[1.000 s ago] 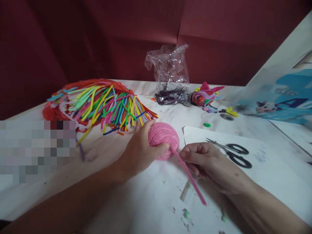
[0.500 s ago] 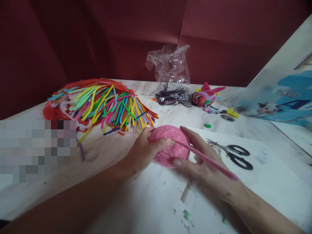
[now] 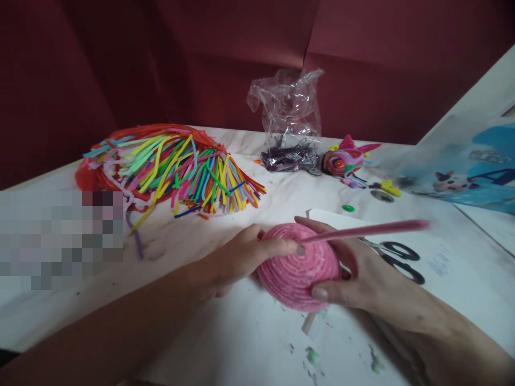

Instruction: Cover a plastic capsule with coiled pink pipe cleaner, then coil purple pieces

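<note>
The left hand [image 3: 237, 260] and right hand [image 3: 362, 273] curl closed around the round pink pipe-cleaner ball [image 3: 295, 268]. Black-handled steel scissors [image 3: 396, 257] lie right of it, a multicoloured pipe-cleaner heap [image 3: 173, 171] behind-left.

- The blue-and-white package [image 3: 462, 155] at the table's right edge bears a large dark-blue capital "A" [image 3: 494, 177], just right of a cartoon cow [image 3: 447, 182]. The frame edge cuts off any letters that follow it.
- On the same package, a short line of pale lettering [image 3: 486, 156] sits on the blue band above the "A". It is too blurred to read.
- The white sheet [image 3: 462, 289] under the right hand [image 3: 362, 279] and the pink wound ball [image 3: 298, 268] carries faint bluish print [image 3: 438, 264] beside the scissors' [image 3: 396, 257] handles. None of it is legible.
</note>
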`<state>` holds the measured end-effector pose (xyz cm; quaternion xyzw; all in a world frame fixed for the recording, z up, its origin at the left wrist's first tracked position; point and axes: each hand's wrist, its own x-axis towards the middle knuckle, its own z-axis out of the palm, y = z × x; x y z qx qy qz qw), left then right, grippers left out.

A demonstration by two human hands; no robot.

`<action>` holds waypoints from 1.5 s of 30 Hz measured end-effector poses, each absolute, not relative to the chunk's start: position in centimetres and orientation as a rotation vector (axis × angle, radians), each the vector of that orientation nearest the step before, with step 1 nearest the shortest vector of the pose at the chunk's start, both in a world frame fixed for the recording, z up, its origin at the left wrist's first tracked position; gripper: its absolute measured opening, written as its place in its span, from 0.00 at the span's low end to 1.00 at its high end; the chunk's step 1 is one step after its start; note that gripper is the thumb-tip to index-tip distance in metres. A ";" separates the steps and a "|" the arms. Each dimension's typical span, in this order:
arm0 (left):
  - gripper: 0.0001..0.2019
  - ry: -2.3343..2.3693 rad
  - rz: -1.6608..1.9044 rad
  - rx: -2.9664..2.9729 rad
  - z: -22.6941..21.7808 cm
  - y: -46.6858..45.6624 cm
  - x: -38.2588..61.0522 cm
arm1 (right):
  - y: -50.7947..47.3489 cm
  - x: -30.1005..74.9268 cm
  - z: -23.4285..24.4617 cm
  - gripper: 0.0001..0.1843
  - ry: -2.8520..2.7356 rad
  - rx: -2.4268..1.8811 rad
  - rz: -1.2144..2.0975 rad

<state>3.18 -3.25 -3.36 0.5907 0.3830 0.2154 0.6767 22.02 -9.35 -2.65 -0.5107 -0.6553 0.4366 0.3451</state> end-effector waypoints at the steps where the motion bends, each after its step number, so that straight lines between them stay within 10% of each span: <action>1: 0.25 0.864 0.472 1.307 -3.4 -3.3 3.2 | -9.4 22.0 -2.6 0.43 -1.697 -1.332 1.146; 45: 0.44 0.913 0.601 1.531 -3.1 -5.4 3.2 | -10.1 22.5 -2.3 0.38 -1.634 -1.321 1.243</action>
